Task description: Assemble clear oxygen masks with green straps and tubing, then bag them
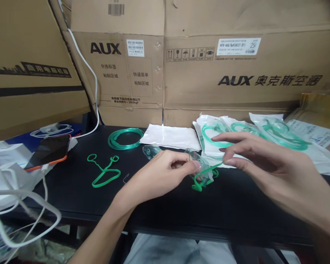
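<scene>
My left hand (162,170) is closed on a clear plastic oxygen mask (198,157), held just above the black table. My right hand (266,161) pinches one end of a green elastic strap (213,168) between thumb and forefinger, its other fingers apart. The strap runs from that pinch back to the mask, and part of it hangs looped below. Behind my left hand lies another clear plastic piece (150,151), partly hidden. A second green strap (106,179) with looped ends lies on the table to the left. Beyond it rests a coil of green tubing (112,141).
A white packet (170,135) lies at the back, beside several bagged masks with green tubing (286,135) on the right. At left are a phone (49,150) and white cables (52,209). Cardboard boxes (192,84) wall the back. A thin bent wire (125,178) lies mid-table.
</scene>
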`<control>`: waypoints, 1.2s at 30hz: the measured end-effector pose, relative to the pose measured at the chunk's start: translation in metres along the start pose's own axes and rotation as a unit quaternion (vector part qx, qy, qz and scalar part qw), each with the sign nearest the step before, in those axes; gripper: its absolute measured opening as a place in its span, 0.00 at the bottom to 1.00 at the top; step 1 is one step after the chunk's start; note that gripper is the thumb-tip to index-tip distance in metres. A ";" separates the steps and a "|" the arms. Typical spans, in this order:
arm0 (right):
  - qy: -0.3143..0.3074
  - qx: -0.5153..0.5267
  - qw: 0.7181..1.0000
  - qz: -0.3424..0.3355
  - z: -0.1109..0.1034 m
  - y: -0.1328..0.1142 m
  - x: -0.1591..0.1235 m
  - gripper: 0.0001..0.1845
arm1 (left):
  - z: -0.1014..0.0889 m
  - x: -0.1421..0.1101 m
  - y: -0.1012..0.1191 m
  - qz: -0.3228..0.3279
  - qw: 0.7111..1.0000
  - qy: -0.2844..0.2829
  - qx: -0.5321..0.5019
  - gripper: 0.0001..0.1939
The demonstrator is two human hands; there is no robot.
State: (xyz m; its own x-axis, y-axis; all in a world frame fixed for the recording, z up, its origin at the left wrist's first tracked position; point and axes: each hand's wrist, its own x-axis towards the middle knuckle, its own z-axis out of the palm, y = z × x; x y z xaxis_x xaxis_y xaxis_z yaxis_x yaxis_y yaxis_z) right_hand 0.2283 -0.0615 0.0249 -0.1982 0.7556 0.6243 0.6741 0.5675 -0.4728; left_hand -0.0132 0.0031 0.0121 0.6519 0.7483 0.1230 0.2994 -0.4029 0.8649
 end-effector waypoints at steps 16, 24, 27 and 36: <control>-0.052 0.147 0.983 0.100 0.009 0.003 -0.003 0.20 | 0.000 -0.003 -0.001 0.009 1.000 0.018 0.015 0.20; -0.133 0.239 0.948 0.161 0.020 0.005 0.003 0.26 | 0.000 -0.007 0.004 0.042 0.999 -0.009 -0.024 0.24; -0.091 0.171 0.965 0.174 0.000 0.010 0.003 0.28 | -0.006 -0.010 0.004 0.012 0.997 -0.081 -0.012 0.23; -0.172 0.080 0.969 0.155 -0.035 0.027 -0.010 0.30 | -0.019 -0.018 0.002 -0.048 0.986 -0.103 0.123 0.22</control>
State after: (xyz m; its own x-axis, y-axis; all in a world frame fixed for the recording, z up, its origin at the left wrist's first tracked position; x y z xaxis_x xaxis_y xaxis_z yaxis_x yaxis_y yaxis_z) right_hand 0.2737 -0.0648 0.0279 -0.2471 0.9471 0.2050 0.6258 0.3175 -0.7125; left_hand -0.0378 -0.0016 0.0213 0.7320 0.6769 -0.0771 0.5099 -0.4693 0.7209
